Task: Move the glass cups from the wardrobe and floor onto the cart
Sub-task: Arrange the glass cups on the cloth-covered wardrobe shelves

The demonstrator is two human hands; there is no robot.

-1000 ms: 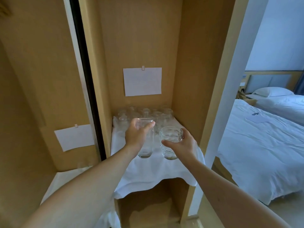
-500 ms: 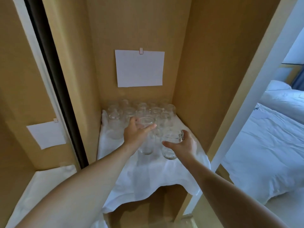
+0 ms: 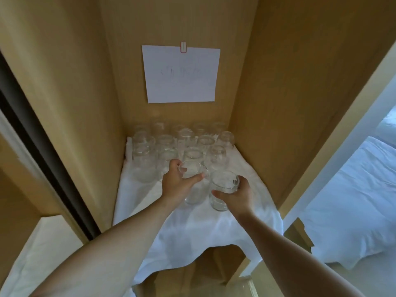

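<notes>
Where a white cloth point(image 3: 192, 228) covers the wardrobe shelf point(image 3: 231, 254) at center frame, the left hand point(image 3: 175, 183) grips one glass cup point(image 3: 194, 189), the right hand point(image 3: 237, 195) another cup point(image 3: 221, 190).

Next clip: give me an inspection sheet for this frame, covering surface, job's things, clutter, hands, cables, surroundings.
Surface: wardrobe shelf covered by a rumpled white cloth that hangs over the front edge.
Job's things: cluster of clear glass cups upright at the back of the shelf; two more at the front, each in a hand. No cart in view.
Clutter: nothing seen.
Hands: left hand grips the left front cup near its rim; right hand grips the right front cup.
Cables: nothing seen.
Surroundings: paper sheet clipped to the back panel, writing too faint to read; bed with white linen on the right.
</notes>
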